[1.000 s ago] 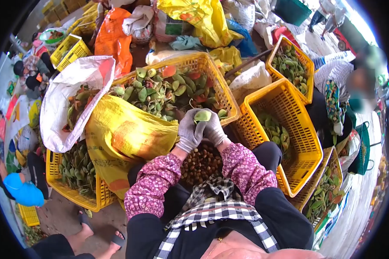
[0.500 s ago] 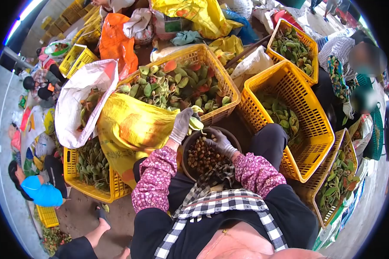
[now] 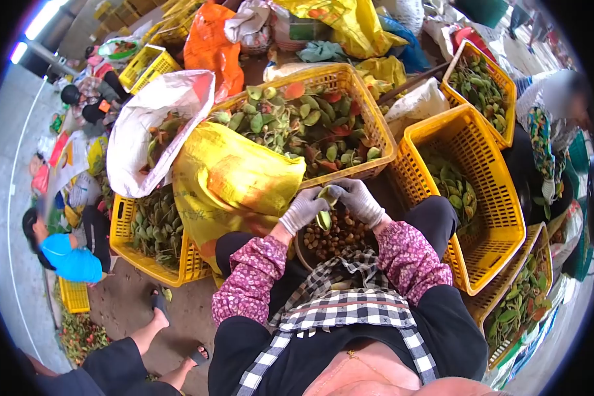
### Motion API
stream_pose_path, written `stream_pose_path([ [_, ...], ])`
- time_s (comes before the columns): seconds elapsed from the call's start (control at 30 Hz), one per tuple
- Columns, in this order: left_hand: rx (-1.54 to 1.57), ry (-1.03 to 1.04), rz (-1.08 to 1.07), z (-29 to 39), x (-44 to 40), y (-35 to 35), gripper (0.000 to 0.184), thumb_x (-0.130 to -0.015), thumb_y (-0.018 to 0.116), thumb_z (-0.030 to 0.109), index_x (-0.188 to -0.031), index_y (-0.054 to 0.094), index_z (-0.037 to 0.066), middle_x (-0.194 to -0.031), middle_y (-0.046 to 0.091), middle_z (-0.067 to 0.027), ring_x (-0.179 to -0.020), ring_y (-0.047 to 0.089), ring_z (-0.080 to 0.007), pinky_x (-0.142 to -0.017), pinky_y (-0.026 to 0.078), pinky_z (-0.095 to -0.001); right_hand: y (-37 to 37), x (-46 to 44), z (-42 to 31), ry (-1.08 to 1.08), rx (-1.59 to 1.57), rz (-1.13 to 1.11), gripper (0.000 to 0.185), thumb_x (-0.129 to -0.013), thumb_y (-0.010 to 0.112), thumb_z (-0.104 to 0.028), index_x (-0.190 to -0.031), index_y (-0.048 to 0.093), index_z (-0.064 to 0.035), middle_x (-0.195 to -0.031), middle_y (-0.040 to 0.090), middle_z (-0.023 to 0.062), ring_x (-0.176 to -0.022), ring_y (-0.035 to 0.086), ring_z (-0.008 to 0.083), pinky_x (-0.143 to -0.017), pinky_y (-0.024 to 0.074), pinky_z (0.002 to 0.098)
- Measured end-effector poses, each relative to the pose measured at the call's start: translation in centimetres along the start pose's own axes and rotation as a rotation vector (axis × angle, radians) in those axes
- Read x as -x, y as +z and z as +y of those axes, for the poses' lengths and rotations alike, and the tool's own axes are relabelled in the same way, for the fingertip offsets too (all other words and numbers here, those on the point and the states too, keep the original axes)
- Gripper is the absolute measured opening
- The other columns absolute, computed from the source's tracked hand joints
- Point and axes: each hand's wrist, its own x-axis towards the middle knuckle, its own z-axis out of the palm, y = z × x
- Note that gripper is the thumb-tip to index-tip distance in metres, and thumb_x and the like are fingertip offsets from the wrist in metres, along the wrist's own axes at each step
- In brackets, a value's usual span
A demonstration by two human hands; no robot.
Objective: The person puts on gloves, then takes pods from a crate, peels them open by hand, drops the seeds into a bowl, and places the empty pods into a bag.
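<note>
Both my hands wear grey gloves and meet above a dark bowl [image 3: 301, 251] held between my knees. My left hand [image 3: 301, 210] is closed on a green pod [image 3: 324, 219], which hangs down from the fingers. From the other side, my right hand [image 3: 360, 200] pinches the pod's upper end, where the fingertips partly hide it. Round brown nuts [image 3: 336, 236] fill much of the bowl below. A checked apron [image 3: 350, 310] covers my lap and overlaps the bowl's near side.
Ahead stands a yellow crate [image 3: 386, 148] heaped with green and reddish pods. A yellow sack [image 3: 234, 175] leans at my left, beside an open white sack [image 3: 129, 148]. Another yellow crate [image 3: 501, 224] with pods stands at right, near a co-worker [image 3: 548, 119]. Bare legs [image 3: 148, 333] show at lower left.
My right hand has come up out of the nuts to the pod in my left hand. Both hands are now together over the bowl. The whole view has shifted.
</note>
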Motion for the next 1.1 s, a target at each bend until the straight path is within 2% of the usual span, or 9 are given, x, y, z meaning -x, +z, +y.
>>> stream_pose_path([
  [0.07, 0.128, -0.015, 0.065, 0.3, 0.0, 0.8, 0.026, -0.082, 0.056, 0.021, -0.092, 0.064, -0.002, -0.08, 0.067, -0.0112, -0.074, 0.063, -0.0202, -0.07, 0.049, -0.031, 0.6, 0.3, 0.5, -0.238, 0.233, 0.043, 0.028, -0.089, 0.064, -0.016, -0.108, 0.062, 0.0033, -0.094, 0.068, 0.0069, -0.086, 0.059, 0.0115, -0.079, 0.0485, 0.0284],
  [0.17, -0.811, 0.021, -0.011, 3.2, 0.2, 0.6, 0.041, -0.085, 0.053, 0.037, -0.091, 0.063, -0.002, -0.085, 0.064, -0.0265, -0.083, 0.062, -0.0422, -0.075, 0.049, -0.0479, 0.9, 0.4, 2.1, -0.268, 0.365, 0.083, 0.022, -0.084, 0.062, -0.009, -0.103, 0.062, 0.0012, -0.092, 0.066, 0.0221, -0.091, 0.065, 0.0333, -0.079, 0.0501, 0.0354],
  [0.6, -1.063, -0.103, -0.235, 6.3, 2.0, -1.3, 0.034, -0.077, 0.058, 0.034, -0.091, 0.064, 0.004, -0.085, 0.067, -0.0199, -0.081, 0.065, -0.0365, -0.074, 0.052, -0.0452, 3.1, 0.1, 3.2, -0.279, 0.338, -0.043, 0.028, -0.082, 0.06, -0.001, -0.11, 0.057, -0.0024, -0.092, 0.066, 0.0167, -0.083, 0.064, 0.0239, -0.075, 0.0494, 0.0308],
  [0.7, -0.956, 0.233, 0.039, 9.6, 4.9, -5.5, 0.025, -0.079, 0.061, 0.03, -0.084, 0.064, 0.006, -0.072, 0.064, -0.0169, -0.068, 0.065, -0.0335, -0.061, 0.051, -0.0425, 0.8, 1.0, 2.0, 0.173, -0.252, -0.299, 0.044, -0.08, 0.067, -0.01, -0.122, 0.053, -0.0063, -0.104, 0.063, 0.0212, -0.092, 0.062, 0.0326, -0.077, 0.0494, 0.033],
  [0.83, -0.737, 0.319, 0.663, 16.3, 7.3, -18.1, 0.026, -0.088, 0.06, 0.03, -0.092, 0.063, 0.005, -0.064, 0.059, -0.0114, -0.057, 0.06, -0.0205, -0.055, 0.048, -0.0356, 0.0, -2.2, 16.6, -0.17, 0.908, -0.323, 0.034, -0.082, 0.064, -0.018, -0.114, 0.059, -0.005, -0.103, 0.064, 0.0212, -0.095, 0.061, 0.0361, -0.082, 0.049, 0.0408],
  [0.87, -0.874, 0.379, 0.759, 16.8, 7.0, -22.3, 0.031, -0.09, 0.058, 0.033, -0.094, 0.061, 0.003, -0.068, 0.06, -0.0122, -0.061, 0.06, -0.0198, -0.057, 0.047, -0.0354, 1.1, -2.8, 11.6, 0.189, 0.954, -0.403, 0.027, -0.083, 0.061, -0.017, -0.107, 0.063, -0.0038, -0.103, 0.064, 0.0228, -0.098, 0.06, 0.0391, -0.083, 0.0486, 0.0406],
  [0.93, -0.841, 0.167, 0.947, 16.9, 6.5, -28.9, 0.04, -0.091, 0.055, 0.039, -0.096, 0.061, 0.0, -0.075, 0.062, -0.0165, -0.07, 0.064, -0.0283, -0.062, 0.048, -0.0377, 1.4, -3.4, 3.4, -0.199, 0.547, -0.233, 0.024, -0.084, 0.061, -0.017, -0.103, 0.065, -0.0016, -0.1, 0.065, 0.0211, -0.094, 0.063, 0.034, -0.081, 0.0494, 0.0379],
  [1.07, -1.377, -0.288, 1.079, 12.9, 5.1, -36.9, 0.065, -0.092, 0.045, 0.052, -0.129, 0.044, -0.001, -0.126, 0.049, -0.0287, -0.109, 0.052, -0.0443, -0.089, 0.045, -0.0461, 1.1, -15.1, 0.3, -0.186, 0.228, 0.194, 0.023, -0.09, 0.055, -0.018, -0.098, 0.063, 0.0018, -0.074, 0.065, 0.0067, -0.07, 0.061, 0.0175, -0.065, 0.0481, 0.0291],
  [1.1, -1.434, -0.164, 1.148, 12.5, 4.6, -35.6, 0.061, -0.091, 0.048, 0.049, -0.127, 0.045, -0.001, -0.124, 0.051, -0.0277, -0.108, 0.053, -0.044, -0.089, 0.045, -0.0456, 1.1, -17.1, -1.8, 0.088, 0.055, 0.216, 0.022, -0.09, 0.053, -0.017, -0.097, 0.062, 0.001, -0.068, 0.063, 0.01, -0.065, 0.061, 0.0185, -0.061, 0.0485, 0.0324],
])
